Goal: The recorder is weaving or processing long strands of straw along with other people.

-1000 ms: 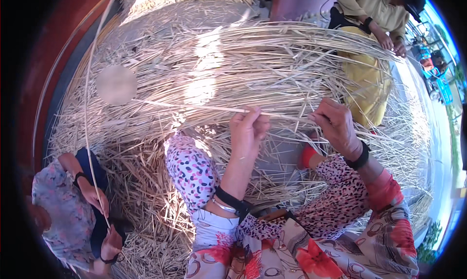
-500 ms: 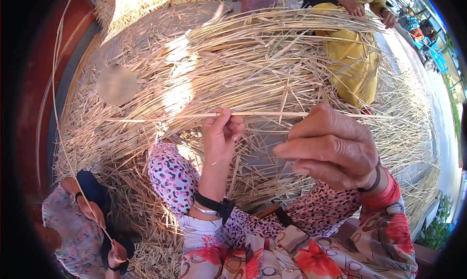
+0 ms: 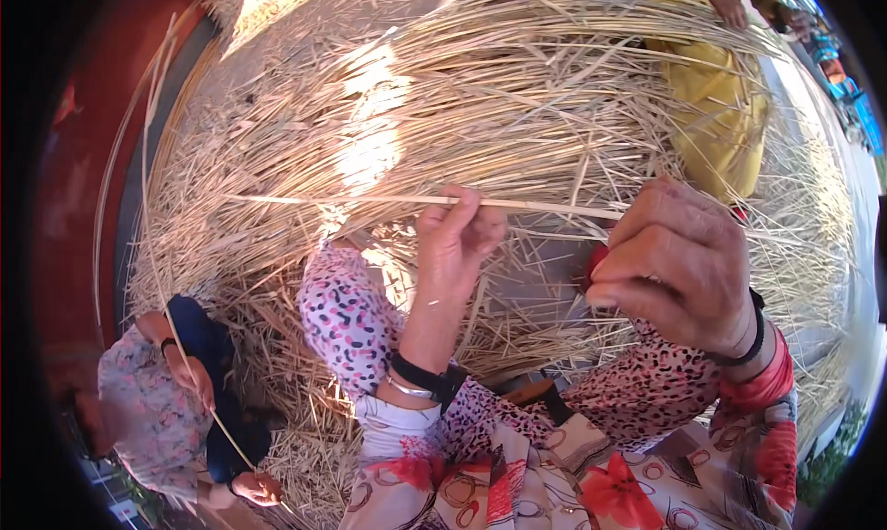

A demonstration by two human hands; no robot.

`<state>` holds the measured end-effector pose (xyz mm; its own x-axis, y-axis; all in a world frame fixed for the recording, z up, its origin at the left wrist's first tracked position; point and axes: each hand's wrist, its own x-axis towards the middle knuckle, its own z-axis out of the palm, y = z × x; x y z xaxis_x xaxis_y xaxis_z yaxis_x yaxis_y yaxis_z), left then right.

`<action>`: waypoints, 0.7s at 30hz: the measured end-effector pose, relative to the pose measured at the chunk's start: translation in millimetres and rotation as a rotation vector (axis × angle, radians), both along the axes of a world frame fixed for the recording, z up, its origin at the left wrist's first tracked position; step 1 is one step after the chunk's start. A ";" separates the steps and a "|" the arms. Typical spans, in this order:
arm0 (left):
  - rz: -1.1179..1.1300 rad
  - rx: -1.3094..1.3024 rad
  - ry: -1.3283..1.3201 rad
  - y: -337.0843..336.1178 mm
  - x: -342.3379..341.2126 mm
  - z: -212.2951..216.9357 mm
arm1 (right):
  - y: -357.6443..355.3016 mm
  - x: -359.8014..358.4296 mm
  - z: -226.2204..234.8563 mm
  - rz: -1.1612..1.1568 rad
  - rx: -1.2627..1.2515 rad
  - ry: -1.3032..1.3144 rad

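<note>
Holding stalk (image 3: 370,199) level above straw pile (image 3: 517,96): left hand (image 3: 455,239) fingers pinch it mid-length, right hand (image 3: 679,262) fingers curl closed around its end, keeping it taut. Second person (image 3: 152,410) left of pile, holding long stem (image 3: 139,253).

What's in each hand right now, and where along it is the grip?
Both hold one long straw stalk: left hand pinches it near mid-length, right hand closes over its right end.

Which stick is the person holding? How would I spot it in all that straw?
Find the big straw heap. In front of it, the left hand and right hand hold one stick between them. It is lifted, straight and level, apart from the tangled pile.
</note>
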<state>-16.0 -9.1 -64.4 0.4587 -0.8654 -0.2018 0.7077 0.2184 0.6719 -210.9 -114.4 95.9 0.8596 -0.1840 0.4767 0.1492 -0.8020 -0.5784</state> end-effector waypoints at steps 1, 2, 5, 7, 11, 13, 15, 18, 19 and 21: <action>-0.002 0.075 -0.028 -3.5 -6.7 1.9 | -11.6 6.7 -12.7 -0.109 -0.094 0.116; -0.019 0.005 -0.002 -4.6 -9.9 1.6 | -12.9 15.2 -22.2 -0.175 0.036 0.180; -0.087 -0.083 -0.005 -14.1 -22.8 -0.8 | -24.7 9.8 -57.8 -0.233 0.208 0.376; -0.120 -0.106 -0.056 -21.6 -31.8 -1.8 | -40.4 -2.2 -78.3 -0.239 0.135 0.377; -0.097 -0.093 -0.138 -5.4 -27.9 -9.5 | -12.7 25.6 -73.7 -0.237 0.435 0.463; -0.071 -0.107 -0.158 -2.9 -24.5 -6.1 | -15.2 32.3 -74.6 -0.180 0.472 0.465; -0.062 -0.131 -0.170 -4.3 -19.5 -2.9 | -34.2 25.3 -90.6 -0.185 0.401 0.447; -0.091 -0.141 -0.170 -8.1 -20.6 6.8 | -64.5 11.7 -128.3 -0.283 0.458 0.184; -0.081 -0.152 -0.173 -9.9 -21.1 4.3 | -69.0 13.8 -133.5 -0.356 0.581 -0.076; 0.029 -0.061 -0.069 -8.1 -16.4 -11.1 | -79.8 3.6 -94.9 -0.530 0.340 -0.091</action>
